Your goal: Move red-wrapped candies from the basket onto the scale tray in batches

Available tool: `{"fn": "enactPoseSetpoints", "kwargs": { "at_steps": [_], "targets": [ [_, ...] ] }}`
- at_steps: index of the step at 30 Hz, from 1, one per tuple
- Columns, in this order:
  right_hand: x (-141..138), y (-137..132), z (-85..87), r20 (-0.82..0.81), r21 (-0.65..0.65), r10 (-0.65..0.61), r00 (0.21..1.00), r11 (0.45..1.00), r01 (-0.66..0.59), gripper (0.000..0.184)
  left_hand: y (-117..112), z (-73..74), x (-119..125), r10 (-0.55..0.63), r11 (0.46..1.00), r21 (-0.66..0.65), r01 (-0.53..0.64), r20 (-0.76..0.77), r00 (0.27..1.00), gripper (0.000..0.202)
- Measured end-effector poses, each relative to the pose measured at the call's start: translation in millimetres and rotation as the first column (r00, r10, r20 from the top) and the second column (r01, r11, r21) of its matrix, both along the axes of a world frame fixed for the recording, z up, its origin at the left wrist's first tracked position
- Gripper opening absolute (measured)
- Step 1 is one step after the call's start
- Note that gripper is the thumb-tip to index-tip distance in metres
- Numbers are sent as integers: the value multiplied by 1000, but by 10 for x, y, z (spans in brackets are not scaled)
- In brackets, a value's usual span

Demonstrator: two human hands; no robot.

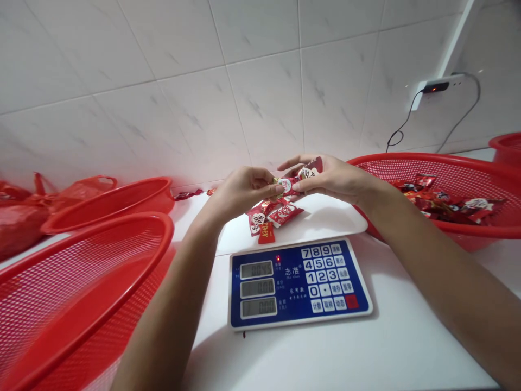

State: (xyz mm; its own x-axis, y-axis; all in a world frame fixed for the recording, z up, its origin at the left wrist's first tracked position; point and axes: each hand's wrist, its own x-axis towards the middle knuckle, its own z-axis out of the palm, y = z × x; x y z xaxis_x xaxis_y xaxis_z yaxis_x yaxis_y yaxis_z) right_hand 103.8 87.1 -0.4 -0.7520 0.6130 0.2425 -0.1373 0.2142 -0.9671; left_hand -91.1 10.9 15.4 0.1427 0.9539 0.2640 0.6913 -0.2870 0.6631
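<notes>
Above the white pan [342, 217] of a digital scale [301, 285], both my hands meet at a red wrapped candy [288, 186]. My left hand [248, 190] pinches its left end between thumb and fingers. Thumb and fingers of my right hand [329, 176] close on its right side, and a darker red wrapped candy [311, 168] is also in that hand. Below them several red wrapped candies [287, 213] lie in a small heap on the pan. Dark digits show on the scale's upper display [256, 269], and a small red light glows beside it.
At right stands a red mesh basket [427, 160] with wrapped candies [456, 201] inside. Red baskets [134, 239] stand at left, beside red plastic bags [24, 222]. A tiled wall [264, 98] rises behind, with a power strip [442, 87] and cables at right.
</notes>
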Motion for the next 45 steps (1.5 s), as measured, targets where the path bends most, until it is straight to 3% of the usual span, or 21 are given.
{"fn": "enactPoseSetpoints", "kwargs": {
  "at_steps": [6, 10, 13, 17, 22, 24, 27, 29, 31, 36, 40, 42, 45],
  "targets": [
    [0, 43, -14, 23, 15, -7, 1000, 1000, 6, 41, 33, -18, -8, -1, 998, 61, 1, -2, 1000, 28],
    [-28, 66, 22, 77, -1, -256, 964, 966, 257, 18, 95, -72, 9, 161, 960, 227, -161, 18, 987, 27],
    [-48, 32, 84, 62, -98, -382, 922, 917, 387, 18, 135, -120, 29, 267, 934, 272, -230, -105, 958, 26],
    [-44, -40, 144, -25, -206, -338, 941, 923, 326, 20, 153, -149, 12, 248, 956, 224, -187, -283, 926, 12],
    [-27, -10, 100, -64, -121, -267, 962, 958, 258, 23, 121, -104, -57, 220, 966, 206, -153, -358, 907, 22],
    [-35, -1, 75, -102, -69, -234, 967, 971, 228, 27, 93, -72, -41, 222, 954, 254, -161, -233, 947, 20],
    [-68, -65, 64, -178, 3, -124, 976, 992, 126, 32, 41, -31, 43, 20, 983, 179, -28, 45, 999, 19],
    [-92, -141, 70, -215, 48, -51, 975, 997, 63, 35, 11, -14, 106, -130, 988, 107, 111, 188, 973, 31],
    [-108, -203, 74, -225, 94, -9, 974, 995, 31, 35, -10, -1, 148, -194, 980, 93, 175, 268, 944, 37],
    [-75, -150, 54, -114, 168, -22, 993, 985, 42, 43, -42, 37, 142, -136, 981, 181, 77, 344, 929, 30],
    [-24, -14, 52, 18, -22, -44, 999, 999, 44, 57, -61, 62, 105, 6, 926, 371, -73, 180, 984, 16],
    [-18, 14, 57, 30, -104, 6, 1000, 995, -3, 47, -62, 59, 97, 78, 890, 448, -85, 33, 996, 12],
    [-32, -2, 63, -18, -89, -18, 1000, 996, 16, 15, -38, 25, 79, 68, 903, 430, -16, -104, 992, 11]
  ]
}}
